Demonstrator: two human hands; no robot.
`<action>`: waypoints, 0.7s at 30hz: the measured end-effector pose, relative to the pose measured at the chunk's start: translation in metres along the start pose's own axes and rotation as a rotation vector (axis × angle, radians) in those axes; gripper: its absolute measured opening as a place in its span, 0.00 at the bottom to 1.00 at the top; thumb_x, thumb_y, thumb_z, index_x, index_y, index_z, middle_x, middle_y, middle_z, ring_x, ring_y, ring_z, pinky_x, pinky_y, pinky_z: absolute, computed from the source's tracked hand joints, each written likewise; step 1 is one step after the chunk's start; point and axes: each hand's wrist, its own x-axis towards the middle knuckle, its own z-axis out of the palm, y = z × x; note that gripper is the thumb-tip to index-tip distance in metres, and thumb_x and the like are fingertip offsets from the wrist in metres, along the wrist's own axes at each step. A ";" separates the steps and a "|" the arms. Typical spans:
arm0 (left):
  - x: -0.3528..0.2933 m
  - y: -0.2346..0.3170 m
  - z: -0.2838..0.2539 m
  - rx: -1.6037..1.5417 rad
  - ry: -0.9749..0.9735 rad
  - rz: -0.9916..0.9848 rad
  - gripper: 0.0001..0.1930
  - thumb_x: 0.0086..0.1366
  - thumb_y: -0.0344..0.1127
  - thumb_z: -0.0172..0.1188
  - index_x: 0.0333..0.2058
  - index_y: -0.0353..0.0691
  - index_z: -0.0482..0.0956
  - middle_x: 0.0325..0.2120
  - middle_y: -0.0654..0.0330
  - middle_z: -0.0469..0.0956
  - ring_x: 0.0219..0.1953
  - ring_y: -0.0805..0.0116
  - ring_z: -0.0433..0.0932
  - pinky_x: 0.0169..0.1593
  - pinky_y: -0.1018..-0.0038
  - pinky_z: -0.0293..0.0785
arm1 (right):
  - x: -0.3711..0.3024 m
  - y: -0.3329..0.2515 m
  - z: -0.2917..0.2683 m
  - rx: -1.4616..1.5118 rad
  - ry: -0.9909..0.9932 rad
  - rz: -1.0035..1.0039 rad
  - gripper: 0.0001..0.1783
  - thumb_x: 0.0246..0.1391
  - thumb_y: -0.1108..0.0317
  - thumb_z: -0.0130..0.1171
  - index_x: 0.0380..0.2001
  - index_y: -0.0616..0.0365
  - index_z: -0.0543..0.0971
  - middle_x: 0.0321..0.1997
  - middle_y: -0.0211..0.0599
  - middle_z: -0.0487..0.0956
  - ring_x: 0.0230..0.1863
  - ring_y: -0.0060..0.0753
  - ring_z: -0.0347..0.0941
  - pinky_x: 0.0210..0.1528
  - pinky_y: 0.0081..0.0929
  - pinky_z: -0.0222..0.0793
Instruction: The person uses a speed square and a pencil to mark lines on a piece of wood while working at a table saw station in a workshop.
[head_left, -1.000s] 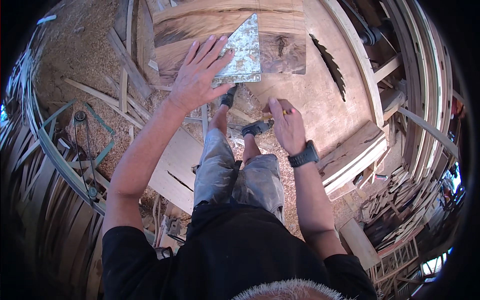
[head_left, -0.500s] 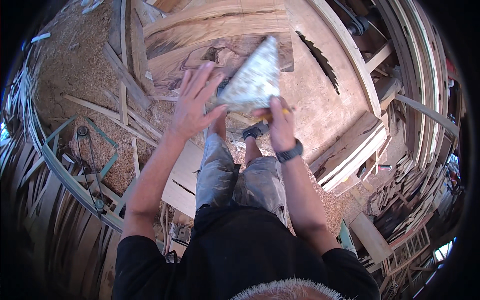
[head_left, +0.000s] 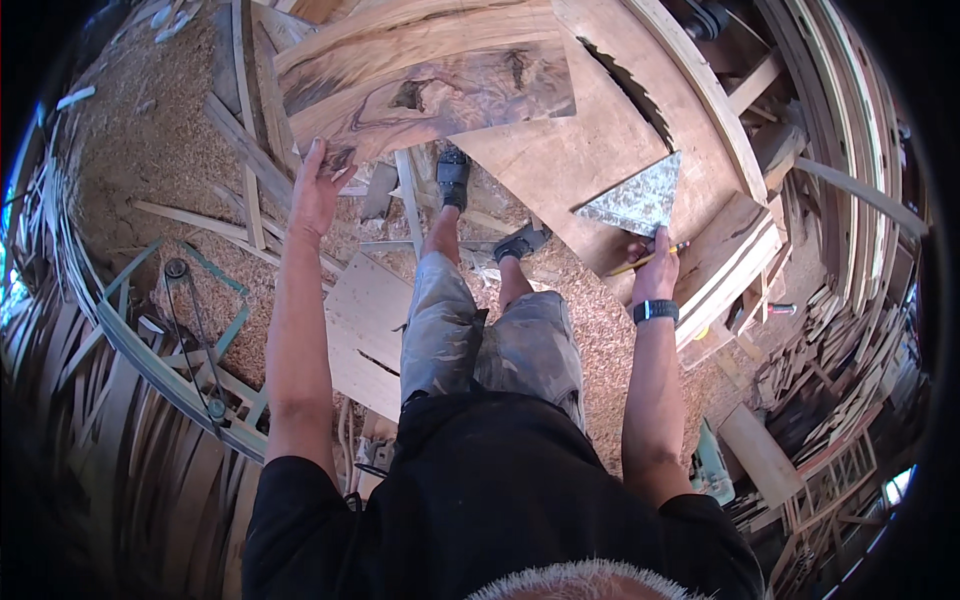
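My left hand (head_left: 316,195) is at the near left corner of a wooden board (head_left: 435,80) with dark wavy grain and knot holes. Its fingers are stretched along the corner and the thumb stands apart; a firm grip on the board does not show. Off to the right, my right hand (head_left: 655,265) is closed on a grey, worn triangular set square (head_left: 640,195), held by its near corner. A yellow pencil (head_left: 650,258) is in the same hand, lying across the fingers. The set square is over a large plywood sheet (head_left: 525,170), on which the grained board lies.
A slot with a jagged dark edge (head_left: 635,90) runs across the plywood. Stacked thick planks (head_left: 735,260) stand at its right. Wood strips (head_left: 240,130) and shavings cover the floor at left, beside a green band-like frame with a belt (head_left: 190,340). Scrap wood (head_left: 840,350) is piled at right.
My right hand has carried the set square and pencil away to the right, off the grained board's near edge. My left hand has moved left to the board's corner.
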 end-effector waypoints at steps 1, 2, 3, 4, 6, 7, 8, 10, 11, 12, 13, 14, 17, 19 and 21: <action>0.001 0.002 0.002 -0.023 -0.010 -0.021 0.30 0.68 0.54 0.60 0.61 0.41 0.68 0.60 0.57 0.70 0.63 0.61 0.68 0.64 0.55 0.66 | -0.001 0.000 -0.001 0.034 0.007 0.010 0.20 0.70 0.50 0.51 0.42 0.59 0.75 0.32 0.38 0.80 0.25 0.27 0.75 0.26 0.27 0.68; 0.001 0.003 0.004 -0.046 -0.020 -0.043 0.27 0.69 0.54 0.60 0.58 0.43 0.71 0.58 0.58 0.73 0.61 0.62 0.71 0.61 0.57 0.70 | -0.005 0.000 -0.004 0.041 0.018 0.015 0.20 0.70 0.50 0.51 0.42 0.59 0.75 0.32 0.38 0.80 0.25 0.27 0.75 0.26 0.27 0.68; 0.000 0.004 0.005 -0.037 -0.026 -0.045 0.27 0.69 0.54 0.60 0.58 0.43 0.71 0.58 0.58 0.73 0.61 0.62 0.71 0.61 0.57 0.70 | -0.012 -0.002 -0.001 0.045 0.061 0.069 0.20 0.70 0.50 0.51 0.43 0.59 0.74 0.33 0.40 0.81 0.23 0.27 0.74 0.24 0.26 0.67; -0.003 0.005 0.004 -0.019 0.002 -0.059 0.23 0.69 0.53 0.60 0.54 0.46 0.74 0.53 0.62 0.76 0.57 0.66 0.73 0.55 0.61 0.70 | -0.020 -0.003 0.002 0.049 0.103 0.123 0.21 0.69 0.50 0.51 0.44 0.60 0.74 0.35 0.42 0.81 0.20 0.27 0.72 0.22 0.26 0.65; -0.014 0.004 0.003 0.004 0.026 -0.072 0.19 0.68 0.53 0.61 0.50 0.49 0.77 0.49 0.65 0.80 0.53 0.70 0.75 0.50 0.65 0.71 | -0.036 0.002 0.003 0.016 0.163 0.115 0.20 0.69 0.51 0.51 0.46 0.60 0.73 0.35 0.44 0.82 0.18 0.26 0.70 0.19 0.24 0.62; -0.020 0.001 0.002 0.029 -0.007 -0.092 0.19 0.69 0.54 0.60 0.50 0.50 0.77 0.49 0.66 0.80 0.50 0.71 0.76 0.45 0.68 0.69 | -0.043 0.004 0.004 -0.025 0.222 0.102 0.20 0.68 0.52 0.52 0.48 0.61 0.72 0.36 0.45 0.82 0.15 0.25 0.67 0.16 0.22 0.60; -0.027 -0.002 0.001 0.053 -0.039 -0.111 0.19 0.69 0.54 0.60 0.51 0.52 0.77 0.49 0.67 0.80 0.48 0.72 0.76 0.40 0.71 0.67 | -0.050 0.008 0.007 -0.027 0.170 0.025 0.21 0.65 0.52 0.54 0.47 0.60 0.76 0.40 0.45 0.81 0.15 0.20 0.62 0.15 0.19 0.53; -0.045 -0.011 0.003 0.041 -0.023 -0.122 0.19 0.69 0.55 0.60 0.51 0.52 0.76 0.48 0.67 0.80 0.46 0.73 0.76 0.38 0.72 0.66 | -0.056 -0.004 0.028 -0.044 0.035 0.043 0.20 0.65 0.53 0.55 0.48 0.59 0.78 0.42 0.39 0.82 0.15 0.16 0.61 0.16 0.17 0.51; -0.052 -0.014 0.005 0.022 -0.004 -0.131 0.19 0.69 0.55 0.59 0.51 0.52 0.76 0.47 0.68 0.80 0.44 0.73 0.76 0.37 0.73 0.65 | -0.054 -0.008 0.040 -0.056 -0.032 0.037 0.19 0.66 0.54 0.55 0.49 0.58 0.78 0.42 0.36 0.82 0.16 0.16 0.61 0.16 0.17 0.51; -0.059 -0.015 0.012 0.030 -0.015 -0.135 0.19 0.69 0.55 0.59 0.51 0.52 0.76 0.47 0.68 0.80 0.44 0.73 0.76 0.37 0.73 0.65 | -0.052 -0.012 0.054 -0.052 -0.097 0.059 0.20 0.66 0.54 0.56 0.51 0.58 0.78 0.42 0.34 0.82 0.16 0.15 0.61 0.17 0.17 0.51; -0.066 -0.015 0.018 0.015 -0.004 -0.179 0.20 0.69 0.56 0.59 0.51 0.52 0.75 0.46 0.67 0.80 0.43 0.73 0.77 0.36 0.73 0.65 | -0.049 -0.015 0.069 -0.047 -0.163 0.084 0.21 0.66 0.54 0.57 0.52 0.58 0.78 0.43 0.32 0.83 0.17 0.14 0.62 0.18 0.16 0.52; -0.072 -0.015 0.023 0.000 0.009 -0.223 0.21 0.69 0.57 0.58 0.52 0.52 0.75 0.45 0.67 0.80 0.42 0.72 0.77 0.36 0.74 0.65 | -0.047 -0.020 0.084 -0.026 -0.223 0.078 0.23 0.65 0.53 0.58 0.54 0.58 0.77 0.44 0.32 0.82 0.18 0.14 0.63 0.18 0.15 0.53; -0.080 -0.018 0.021 -0.031 -0.021 -0.306 0.22 0.69 0.58 0.58 0.52 0.51 0.75 0.46 0.67 0.80 0.41 0.72 0.76 0.36 0.74 0.65 | -0.049 -0.038 0.132 0.041 -0.385 0.072 0.30 0.60 0.49 0.65 0.57 0.59 0.74 0.43 0.30 0.81 0.20 0.14 0.67 0.19 0.14 0.54; -0.087 -0.017 0.029 -0.028 -0.030 -0.321 0.22 0.69 0.58 0.58 0.52 0.51 0.75 0.46 0.67 0.80 0.41 0.72 0.76 0.36 0.73 0.66 | -0.054 -0.041 0.155 0.077 -0.403 0.064 0.31 0.58 0.48 0.66 0.55 0.59 0.75 0.42 0.29 0.80 0.21 0.14 0.68 0.19 0.14 0.55; -0.096 -0.018 0.038 -0.025 -0.033 -0.325 0.22 0.69 0.58 0.59 0.52 0.51 0.75 0.46 0.67 0.80 0.41 0.72 0.76 0.37 0.73 0.66 | -0.059 -0.047 0.169 0.115 -0.434 0.055 0.31 0.56 0.46 0.68 0.52 0.58 0.75 0.40 0.29 0.79 0.22 0.14 0.69 0.19 0.13 0.55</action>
